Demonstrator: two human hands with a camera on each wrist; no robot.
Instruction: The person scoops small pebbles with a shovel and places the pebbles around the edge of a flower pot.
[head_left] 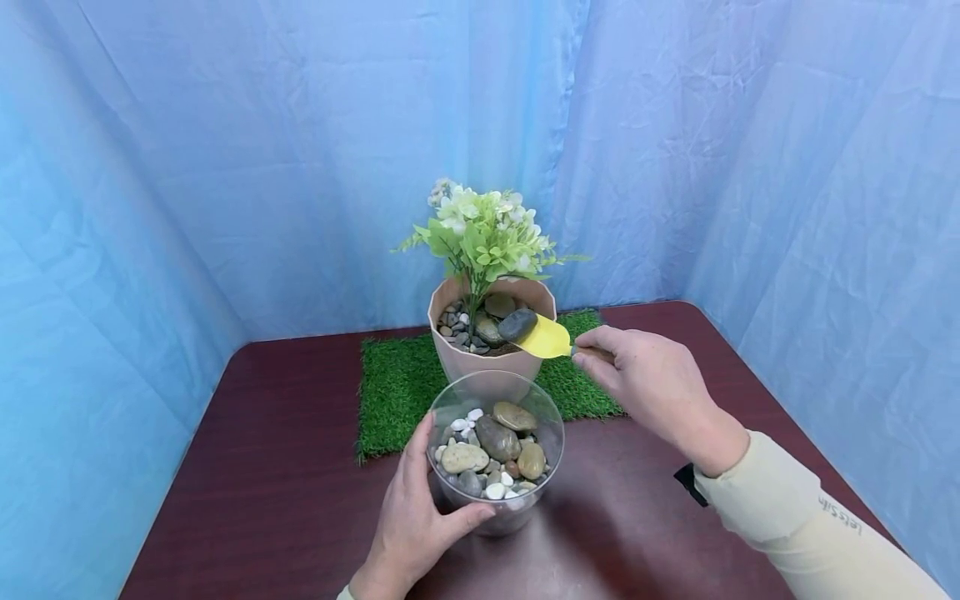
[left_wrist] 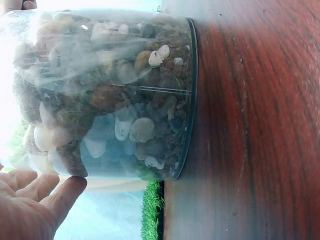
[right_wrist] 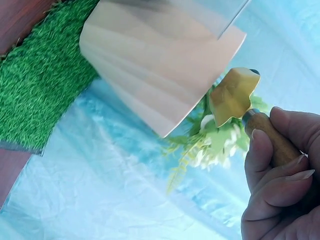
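Note:
My right hand (head_left: 648, 379) grips the wooden handle (right_wrist: 272, 140) of a small yellow trowel (head_left: 547, 337). On its blade lies a dark grey stone (head_left: 517, 325), over the near right part of a pale pink flowerpot (head_left: 487, 367). That pot holds stones and a plant with white flowers (head_left: 487, 225). Nearer to me stands a clear plastic container (left_wrist: 105, 135) with brown, grey and white stones (head_left: 497, 437) in it. My left hand (head_left: 416, 504) holds this container at its left side, thumb in front and fingers round the far side.
A green artificial grass mat (head_left: 397, 400) lies under the flowerpot on the dark red-brown table (head_left: 277, 458). Blue curtains (head_left: 315, 167) hang behind the table and along both sides. The container's rim stands close in front of the pot.

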